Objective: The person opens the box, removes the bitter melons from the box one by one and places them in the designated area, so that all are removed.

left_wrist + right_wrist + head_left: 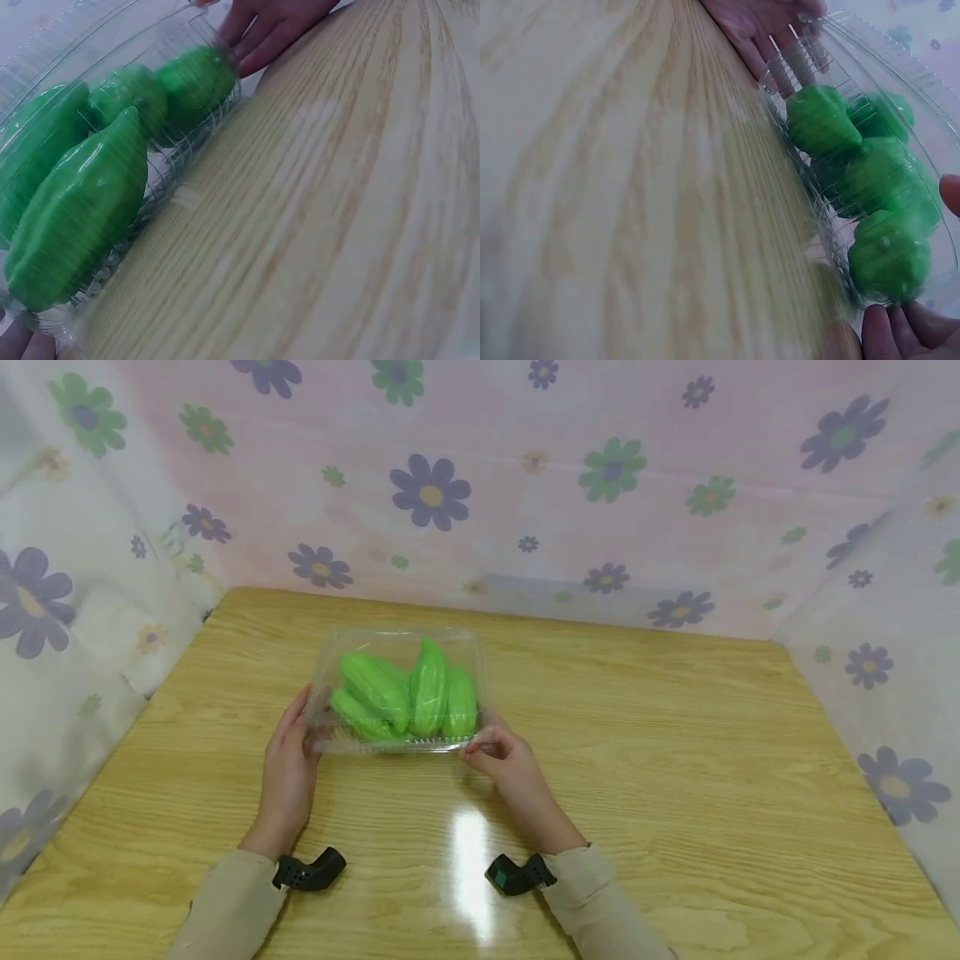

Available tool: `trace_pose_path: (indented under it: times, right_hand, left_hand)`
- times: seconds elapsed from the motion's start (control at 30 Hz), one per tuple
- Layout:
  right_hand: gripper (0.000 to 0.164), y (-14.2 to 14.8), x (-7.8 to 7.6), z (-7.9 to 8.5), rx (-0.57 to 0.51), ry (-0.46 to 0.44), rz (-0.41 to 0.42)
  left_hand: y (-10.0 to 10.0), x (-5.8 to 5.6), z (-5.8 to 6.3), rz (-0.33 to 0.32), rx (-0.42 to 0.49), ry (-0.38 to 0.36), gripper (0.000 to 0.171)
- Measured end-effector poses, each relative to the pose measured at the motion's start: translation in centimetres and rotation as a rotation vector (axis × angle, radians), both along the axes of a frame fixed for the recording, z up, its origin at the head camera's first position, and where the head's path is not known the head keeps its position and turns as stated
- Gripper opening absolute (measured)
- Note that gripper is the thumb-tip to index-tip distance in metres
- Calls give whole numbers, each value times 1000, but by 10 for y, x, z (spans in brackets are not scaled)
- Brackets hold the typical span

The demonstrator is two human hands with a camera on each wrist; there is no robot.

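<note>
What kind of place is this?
Perhaps a makeshift recording booth: flowered fabric hangs behind and on both sides of a wood-grain table, and there are two black wrist-worn devices.

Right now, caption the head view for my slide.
Left hand and right hand hold a clear box of green fruit-like pieces.

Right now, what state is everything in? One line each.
Plastic box: held at both ends; can't tell if it's fully shut.
Green vegetables: piled inside the box.
Left hand: holding the box's left side.
Right hand: gripping the box's right front corner.
Table: glossy, showing glare.
Cloth: hanging behind the table.
Wrist cameras: worn, one on each wrist.
</note>
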State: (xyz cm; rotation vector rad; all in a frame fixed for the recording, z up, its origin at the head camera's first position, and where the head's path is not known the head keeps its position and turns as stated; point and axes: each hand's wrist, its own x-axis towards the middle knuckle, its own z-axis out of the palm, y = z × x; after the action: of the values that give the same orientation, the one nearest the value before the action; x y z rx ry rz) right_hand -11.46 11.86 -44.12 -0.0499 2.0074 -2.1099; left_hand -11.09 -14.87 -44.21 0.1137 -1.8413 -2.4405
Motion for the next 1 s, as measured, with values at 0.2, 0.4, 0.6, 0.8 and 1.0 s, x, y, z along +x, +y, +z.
trace_pose_path:
  times: [0.2, 0.4, 0.6, 0.8, 1.0]
  right_hand:
    - [16, 2, -1, -1, 12, -15, 55]
    - [37, 5, -2, 2, 116, 0, 113]
    - [56, 6, -3, 3, 108, 47, 84]
    - [52, 4, -3, -2, 32, 49, 32]
    - [47, 2, -2, 7, -3, 46, 4]
  left_hand:
    - [0, -1, -2, 1, -6, -1, 42]
    - [-2, -1, -1, -9, -25, 12, 45]
    - [-1, -3, 0, -6, -49, 10, 47]
    - [-1, -1, 0, 97, -104, -65, 39]
    - [-5, -1, 5, 194, -269, -113, 38]
